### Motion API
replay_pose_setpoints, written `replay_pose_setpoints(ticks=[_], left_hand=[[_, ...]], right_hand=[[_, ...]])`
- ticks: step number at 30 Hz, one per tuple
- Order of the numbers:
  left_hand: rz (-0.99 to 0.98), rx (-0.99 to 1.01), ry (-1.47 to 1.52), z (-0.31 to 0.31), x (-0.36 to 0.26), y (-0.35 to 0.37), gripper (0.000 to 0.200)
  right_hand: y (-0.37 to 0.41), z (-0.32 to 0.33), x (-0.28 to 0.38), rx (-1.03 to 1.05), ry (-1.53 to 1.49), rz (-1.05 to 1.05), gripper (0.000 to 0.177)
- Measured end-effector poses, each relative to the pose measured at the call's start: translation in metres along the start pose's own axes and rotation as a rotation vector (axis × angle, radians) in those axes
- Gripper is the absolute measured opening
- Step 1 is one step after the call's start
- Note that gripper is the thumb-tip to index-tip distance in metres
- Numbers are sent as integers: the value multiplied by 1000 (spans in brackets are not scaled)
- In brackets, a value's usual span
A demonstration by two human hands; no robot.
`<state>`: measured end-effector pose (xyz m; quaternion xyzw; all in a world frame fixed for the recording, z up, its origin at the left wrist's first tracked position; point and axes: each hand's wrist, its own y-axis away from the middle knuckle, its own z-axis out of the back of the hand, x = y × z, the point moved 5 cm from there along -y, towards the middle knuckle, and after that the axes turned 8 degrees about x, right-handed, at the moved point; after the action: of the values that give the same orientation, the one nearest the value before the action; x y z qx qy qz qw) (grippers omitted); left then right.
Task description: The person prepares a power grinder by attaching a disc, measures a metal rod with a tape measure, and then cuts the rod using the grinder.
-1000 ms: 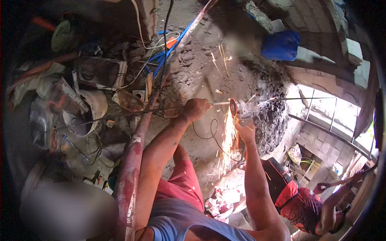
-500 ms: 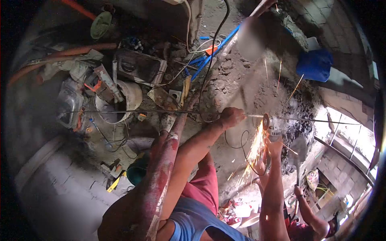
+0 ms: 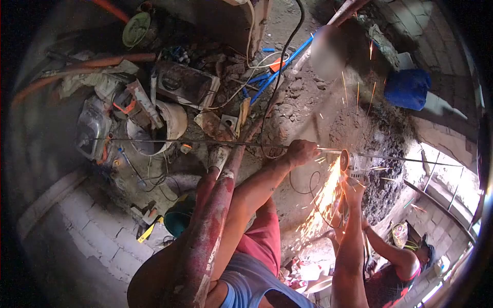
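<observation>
My left hand [image 3: 302, 153] is closed around a long thin metal rod [image 3: 221, 142] that runs across the view from left to right. To its right, my right hand [image 3: 353, 191] grips an angle grinder [image 3: 356, 175] from below. The grinder's disc [image 3: 344, 160] touches the rod, and bright orange sparks [image 3: 323, 210] stream down and to the left from the contact. A few more sparks fly above the rod. A red, paint-worn pole [image 3: 215, 210] slants past my left forearm.
Another person [image 3: 398, 262] bends at the lower right. A blue container [image 3: 407, 88] lies upper right. On the left are a bucket [image 3: 174, 122], a metal basin [image 3: 92, 128] and a dirty metal box [image 3: 187, 84]. Blue pipes [image 3: 280, 64] and a cable [image 3: 275, 77] cross the dirt above.
The view has shifted slightly, and both hands stay on the rod and grinder. The spark stream continues. The other person now shows more of the torso and head at the lower right.
</observation>
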<state>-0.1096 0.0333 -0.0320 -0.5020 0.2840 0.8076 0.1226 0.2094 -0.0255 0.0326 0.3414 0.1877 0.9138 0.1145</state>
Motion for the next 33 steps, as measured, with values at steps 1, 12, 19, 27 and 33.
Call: replay_pose_setpoints(ticks=[1, 12, 19, 27, 33], left_hand=[[2, -2, 0, -2, 2, 0, 38], [0, -76, -122, -14, 12, -6, 33], [7, -49, -167, -10, 8, -3, 34], [-38, -99, -114, -7, 7, -1, 36], [-11, -76, -116, -5, 5, -1, 37]], right_hand=[[-1, -3, 9, 2, 0, 1, 74], [2, 3, 41, 56, 198, -159, 71], [3, 8, 51, 35, 213, -49, 54], [2, 1, 30, 209, -23, -219, 49], [2, 1, 44, 168, -53, -244, 51]])
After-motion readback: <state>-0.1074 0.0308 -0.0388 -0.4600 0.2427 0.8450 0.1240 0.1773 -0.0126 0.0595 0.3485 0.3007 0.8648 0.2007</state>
